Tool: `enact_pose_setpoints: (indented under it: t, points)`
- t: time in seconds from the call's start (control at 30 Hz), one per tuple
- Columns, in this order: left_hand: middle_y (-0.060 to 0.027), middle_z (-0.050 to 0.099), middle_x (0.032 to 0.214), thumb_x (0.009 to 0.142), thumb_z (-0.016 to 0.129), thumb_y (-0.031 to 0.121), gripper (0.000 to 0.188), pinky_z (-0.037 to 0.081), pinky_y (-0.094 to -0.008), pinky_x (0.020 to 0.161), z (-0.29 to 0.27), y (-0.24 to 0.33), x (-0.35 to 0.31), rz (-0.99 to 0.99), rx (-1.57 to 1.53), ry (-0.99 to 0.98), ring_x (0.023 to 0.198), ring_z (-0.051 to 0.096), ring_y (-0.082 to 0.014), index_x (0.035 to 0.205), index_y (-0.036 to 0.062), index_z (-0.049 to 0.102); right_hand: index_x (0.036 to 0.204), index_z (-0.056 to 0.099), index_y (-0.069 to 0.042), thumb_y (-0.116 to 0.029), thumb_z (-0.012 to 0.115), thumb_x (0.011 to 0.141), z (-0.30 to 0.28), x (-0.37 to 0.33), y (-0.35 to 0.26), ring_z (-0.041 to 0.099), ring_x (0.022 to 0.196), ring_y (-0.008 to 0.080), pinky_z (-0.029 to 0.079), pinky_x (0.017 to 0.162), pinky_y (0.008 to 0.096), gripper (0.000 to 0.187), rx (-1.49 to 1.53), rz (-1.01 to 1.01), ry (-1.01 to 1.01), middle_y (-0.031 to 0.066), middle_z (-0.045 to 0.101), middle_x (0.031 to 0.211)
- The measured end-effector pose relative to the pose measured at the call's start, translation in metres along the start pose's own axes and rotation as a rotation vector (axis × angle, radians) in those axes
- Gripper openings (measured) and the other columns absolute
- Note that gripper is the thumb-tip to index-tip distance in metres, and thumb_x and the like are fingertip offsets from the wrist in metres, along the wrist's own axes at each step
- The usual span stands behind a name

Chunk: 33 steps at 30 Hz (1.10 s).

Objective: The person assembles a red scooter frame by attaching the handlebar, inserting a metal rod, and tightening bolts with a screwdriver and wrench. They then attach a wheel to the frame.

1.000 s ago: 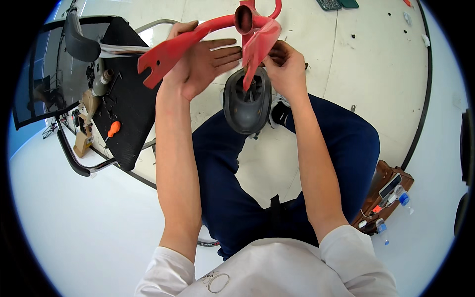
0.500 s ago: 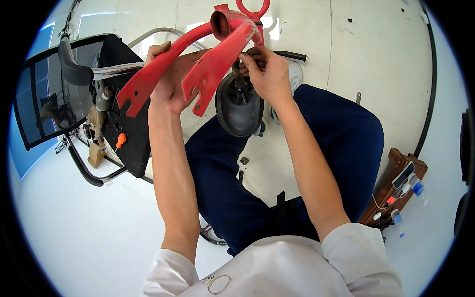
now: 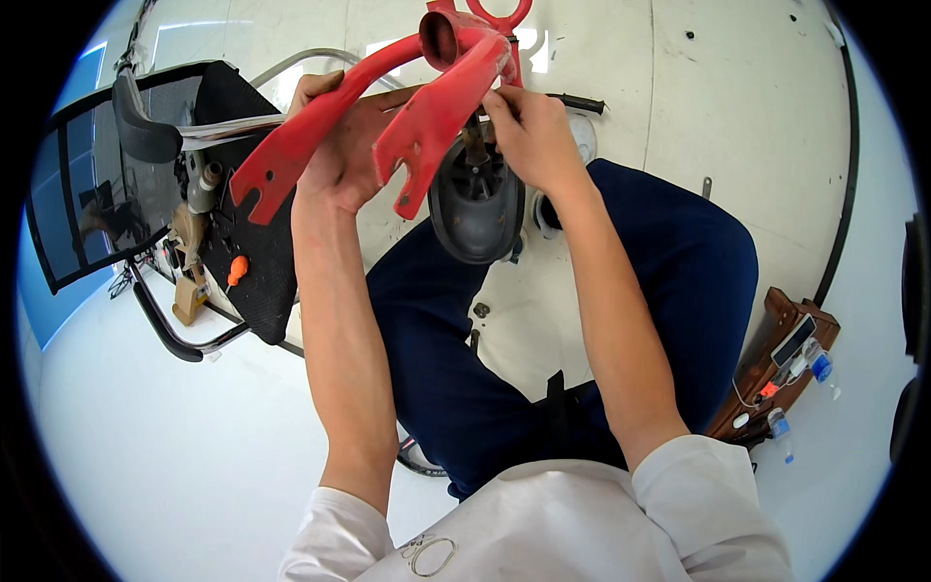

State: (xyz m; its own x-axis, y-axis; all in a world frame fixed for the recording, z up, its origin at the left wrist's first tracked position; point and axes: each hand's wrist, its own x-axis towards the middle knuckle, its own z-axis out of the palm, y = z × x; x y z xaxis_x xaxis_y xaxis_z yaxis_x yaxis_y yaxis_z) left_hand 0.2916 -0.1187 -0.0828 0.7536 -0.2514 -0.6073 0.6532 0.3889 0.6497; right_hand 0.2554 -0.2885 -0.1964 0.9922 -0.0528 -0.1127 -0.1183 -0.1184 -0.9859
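Note:
A red bicycle frame (image 3: 436, 121) with two flat, slotted fork-like ends and a round open tube is held up in front of me. My left hand (image 3: 344, 155) grips it from behind and below, fingertips curling over the left arm of the frame. Under the frame, a black bicycle saddle (image 3: 477, 218) shows its hollow underside, with a dull metal seat post (image 3: 474, 145) rising toward the frame. My right hand (image 3: 535, 136) is closed beside the post's upper end, against the frame's right arm; what its fingers pinch is hidden.
To the left stands a mesh chair (image 3: 257, 233), its seat carrying an orange-handled tool (image 3: 238, 270), a bottle and other items. A brown wooden box (image 3: 776, 373) with a phone and plastic bottles sits at the right. A black bar end (image 3: 579, 102) lies beyond my right hand.
The frame and saddle have shifted slightly right, and the frame's right slotted end has turned a little. My right hand has moved up slightly, its fingers now more hidden behind the frame.

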Motion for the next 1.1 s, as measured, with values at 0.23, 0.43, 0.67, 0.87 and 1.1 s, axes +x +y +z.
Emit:
enact_pose_setpoints:
  t: [0.23, 0.43, 0.67, 0.87, 1.1]
  points:
    - [-0.0342, 0.054, 0.125, 0.084, 0.049, 0.046, 0.069, 0.052, -0.0469, 0.088, 0.005, 0.004, -0.001, 0.024, -0.025, 0.042, 0.104, 0.061, -0.0401, 0.128, -0.0072, 0.051, 0.079, 0.065, 0.004, -0.03, 0.052, 0.098, -0.004, 0.003, 0.008, 0.06, 0.069, 0.0437, 0.048, 0.063, 0.0448, 0.042, 0.116, 0.277, -0.124, 0.0266, 0.06, 0.069]
    - [-0.0339, 0.06, 0.114, 0.085, 0.052, 0.039, 0.061, 0.05, -0.0496, 0.095, -0.011, 0.001, 0.003, -0.015, -0.098, 0.034, 0.098, 0.064, -0.0398, 0.119, -0.0112, 0.052, 0.093, 0.057, 0.006, -0.024, 0.057, 0.094, 0.0, -0.007, -0.006, 0.062, 0.081, 0.0466, 0.049, 0.071, 0.0506, 0.03, -0.075, -0.032, 0.009, 0.0309, 0.062, 0.077]
    - [-0.0376, 0.05, 0.127, 0.083, 0.051, 0.041, 0.072, 0.046, -0.0462, 0.1, -0.004, 0.002, -0.003, -0.042, -0.09, -0.038, 0.108, 0.06, -0.0406, 0.128, -0.0151, 0.044, 0.093, 0.06, 0.002, -0.023, 0.055, 0.095, -0.002, -0.009, -0.007, 0.062, 0.079, 0.0444, 0.049, 0.07, 0.0489, 0.026, -0.102, 0.017, -0.096, 0.0267, 0.064, 0.081]
    - [-0.0396, 0.045, 0.131, 0.081, 0.049, 0.046, 0.086, 0.041, -0.0438, 0.104, 0.02, 0.005, -0.009, -0.028, 0.093, 0.0, 0.118, 0.053, -0.0421, 0.13, -0.0241, 0.035, 0.098, 0.062, 0.004, -0.022, 0.064, 0.091, -0.012, -0.008, -0.004, 0.068, 0.071, 0.0334, 0.052, 0.065, 0.0401, 0.027, 0.021, 0.038, -0.036, 0.0224, 0.067, 0.082]
    - [-0.0438, 0.033, 0.14, 0.084, 0.044, 0.046, 0.089, 0.033, -0.0469, 0.112, 0.006, 0.004, 0.003, -0.042, 0.072, -0.026, 0.13, 0.042, -0.0474, 0.135, -0.0247, 0.027, 0.093, 0.063, 0.004, -0.021, 0.061, 0.094, -0.01, -0.001, 0.011, 0.063, 0.065, 0.0302, 0.048, 0.063, 0.0365, 0.026, 0.069, 0.092, -0.076, 0.0213, 0.061, 0.072]
